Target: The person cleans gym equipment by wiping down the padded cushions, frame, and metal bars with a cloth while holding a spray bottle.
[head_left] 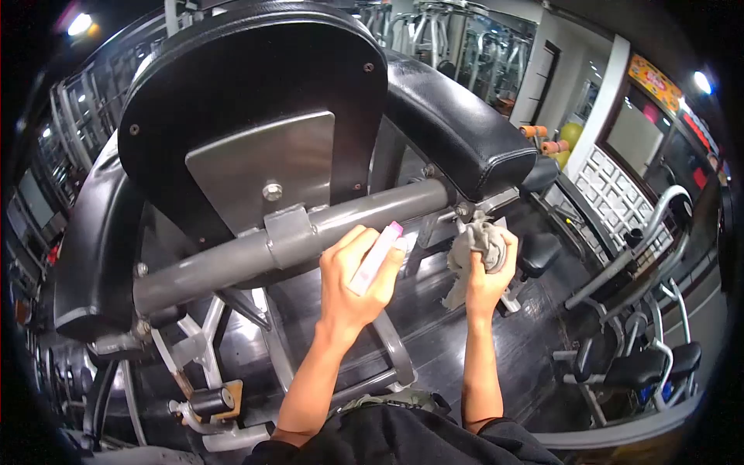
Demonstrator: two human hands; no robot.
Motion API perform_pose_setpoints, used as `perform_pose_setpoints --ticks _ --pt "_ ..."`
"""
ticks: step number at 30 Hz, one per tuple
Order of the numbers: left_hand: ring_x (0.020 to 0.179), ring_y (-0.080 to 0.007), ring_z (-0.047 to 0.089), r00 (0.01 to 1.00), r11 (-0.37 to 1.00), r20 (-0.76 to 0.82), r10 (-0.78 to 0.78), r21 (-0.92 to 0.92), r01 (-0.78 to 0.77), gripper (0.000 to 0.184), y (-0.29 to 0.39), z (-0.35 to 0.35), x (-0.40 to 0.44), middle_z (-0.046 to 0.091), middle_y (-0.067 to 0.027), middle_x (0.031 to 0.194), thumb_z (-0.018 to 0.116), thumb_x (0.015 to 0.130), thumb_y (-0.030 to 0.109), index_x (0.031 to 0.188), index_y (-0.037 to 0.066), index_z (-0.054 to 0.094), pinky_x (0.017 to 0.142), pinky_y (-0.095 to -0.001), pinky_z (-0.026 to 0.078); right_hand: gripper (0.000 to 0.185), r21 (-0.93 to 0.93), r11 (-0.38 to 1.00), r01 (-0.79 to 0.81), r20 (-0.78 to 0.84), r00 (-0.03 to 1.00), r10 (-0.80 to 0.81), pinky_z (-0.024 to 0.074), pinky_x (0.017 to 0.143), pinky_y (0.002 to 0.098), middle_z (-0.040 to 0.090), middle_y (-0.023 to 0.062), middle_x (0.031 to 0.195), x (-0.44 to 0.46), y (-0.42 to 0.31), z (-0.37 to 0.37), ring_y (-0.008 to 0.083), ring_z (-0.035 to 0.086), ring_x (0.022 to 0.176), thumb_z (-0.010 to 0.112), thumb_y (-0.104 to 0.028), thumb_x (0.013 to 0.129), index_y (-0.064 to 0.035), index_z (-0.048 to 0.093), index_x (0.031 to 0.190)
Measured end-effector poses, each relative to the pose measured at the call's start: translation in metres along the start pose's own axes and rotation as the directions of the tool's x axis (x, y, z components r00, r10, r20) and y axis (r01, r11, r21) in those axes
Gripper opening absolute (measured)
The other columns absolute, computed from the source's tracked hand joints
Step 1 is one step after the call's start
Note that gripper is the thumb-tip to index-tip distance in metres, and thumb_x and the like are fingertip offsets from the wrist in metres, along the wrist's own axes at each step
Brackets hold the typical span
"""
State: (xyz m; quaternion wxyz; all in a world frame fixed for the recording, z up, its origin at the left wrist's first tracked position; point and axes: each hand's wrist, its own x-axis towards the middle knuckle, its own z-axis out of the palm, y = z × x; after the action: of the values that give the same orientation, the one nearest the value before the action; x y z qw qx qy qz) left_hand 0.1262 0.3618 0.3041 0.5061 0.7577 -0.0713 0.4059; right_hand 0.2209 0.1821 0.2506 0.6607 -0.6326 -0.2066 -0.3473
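Machines [639,366] crowd the dark floor [426,345]. Left hand [349,283] grasps a white container [375,261] near the grey tube [372,211] — right hand [494,285] clenches a grey cloth [482,242].

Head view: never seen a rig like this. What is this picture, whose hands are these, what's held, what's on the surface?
There is no robot here: one camera, worn on a person's head, looks forward and down at their own bare hands. All of it is this single wide, round-edged picture, so straight things look bent.

The left hand holds a slim white container with a pink end. The right hand grips a crumpled grey cloth.

There's no tabletop in front of them but gym equipment: a black backrest seen from its bolted side, a thick grey tube below it, and black side pads. More machines stand around on the dark floor.
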Motion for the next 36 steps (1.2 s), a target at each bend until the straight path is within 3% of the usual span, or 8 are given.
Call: perform_pose_setpoints --ticks 8,11,15,18,27,33,35,36 --pt "0.055 -0.0299 0.046 0.980 0.979 0.090 0.177 0.083 -0.185 0.027 0.007 -0.013 0.014 0.046 -0.0115 0.060 0.064 0.091 0.017 0.073 -0.002 0.059 0.053 -0.0391 0.036 0.034 -0.105 0.992 -0.068 -0.066 0.996 0.061 0.0417 0.095 0.0313 0.055 0.0087 0.104 -0.036 -0.033 0.016 0.0202 0.054 0.103 0.066 0.003 0.072 -0.0013 0.058 0.104" --pt "0.057 -0.0326 0.050 0.977 0.981 0.121 0.175 0.067 -0.184 0.022 0.010 -0.021 0.014 0.050 -0.0125 0.064 0.065 0.088 0.014 0.074 -0.001 0.058 0.054 -0.0401 0.040 0.036 0.021 0.995 -0.094 -0.205 0.974 0.097 0.0424 0.097 0.0313 0.057 0.0096 0.107 -0.029 -0.050 0.025 0.0204 0.056 0.107 0.067 0.003 0.073 -0.0015 0.059 0.107" --pt "0.060 -0.0367 0.056 0.980 0.988 0.156 0.124 0.069 -0.136 0.018 0.013 -0.029 0.013 0.053 -0.0141 0.069 0.068 0.086 0.012 0.076 0.001 0.058 0.055 -0.0417 0.045 0.041 -0.422 0.894 0.152 0.008 0.986 -0.164 0.0510 0.089 0.0362 0.064 0.0134 0.114 0.003 -0.043 0.030 0.0286 0.067 0.101 0.069 0.000 0.074 -0.0027 0.061 0.114" --pt "0.062 -0.0376 0.058 0.978 0.990 0.185 0.100 0.082 -0.117 0.017 0.011 -0.031 0.009 0.055 -0.0142 0.074 0.067 0.088 0.015 0.081 0.002 0.060 0.056 -0.0418 0.047 0.043 -0.608 0.780 0.150 0.137 0.987 -0.083 0.0525 0.084 0.0416 0.063 0.0121 0.112 0.019 -0.064 0.056 0.0375 0.064 0.099 0.067 -0.001 0.074 -0.0077 0.061 0.116" --pt "0.061 -0.0329 0.059 0.980 0.987 0.114 0.164 -0.013 -0.163 0.016 -0.012 -0.015 0.002 0.056 -0.0110 0.076 0.067 0.089 0.019 0.087 0.003 0.064 0.054 -0.0401 0.046 0.047 -0.476 0.751 0.457 0.519 0.836 -0.180 0.0542 0.078 0.0402 0.060 0.0116 0.110 0.030 -0.086 0.057 0.0332 0.066 0.093 0.072 -0.009 0.071 -0.0095 0.061 0.117" --pt "0.059 -0.0285 0.053 0.991 0.991 0.079 0.107 0.073 -0.113 0.017 -0.003 -0.011 0.003 0.054 -0.0131 0.070 0.068 0.085 0.013 0.080 -0.002 0.061 0.056 -0.0361 0.043 0.033 -0.756 0.424 0.499 0.525 0.849 -0.063 0.0551 0.058 0.0408 0.058 0.0112 0.100 0.058 -0.083 0.065 0.0290 0.068 0.072 0.065 -0.010 0.076 -0.0069 0.058 0.109" --pt "0.059 -0.0285 0.054 0.994 0.993 0.068 0.087 0.070 -0.091 0.015 -0.002 -0.010 0.003 0.054 -0.0131 0.069 0.066 0.084 0.010 0.080 -0.003 0.061 0.056 -0.0364 0.043 0.032 -0.709 0.484 0.513 0.579 0.815 -0.016 0.0555 0.062 0.0437 0.059 0.0124 0.100 0.066 -0.087 0.069 0.0321 0.068 0.076 0.064 -0.011 0.077 -0.0055 0.059 0.108" --pt "0.059 -0.0285 0.054 0.994 0.994 0.064 0.084 0.072 -0.088 0.015 -0.005 -0.009 0.002 0.054 -0.0131 0.069 0.066 0.084 0.010 0.080 -0.003 0.061 0.056 -0.0364 0.043 0.031 -0.553 0.636 0.538 0.646 0.759 -0.080 0.0554 0.065 0.0448 0.060 0.0133 0.099 0.069 -0.087 0.072 0.0343 0.067 0.077 0.064 -0.012 0.078 -0.0049 0.059 0.107"
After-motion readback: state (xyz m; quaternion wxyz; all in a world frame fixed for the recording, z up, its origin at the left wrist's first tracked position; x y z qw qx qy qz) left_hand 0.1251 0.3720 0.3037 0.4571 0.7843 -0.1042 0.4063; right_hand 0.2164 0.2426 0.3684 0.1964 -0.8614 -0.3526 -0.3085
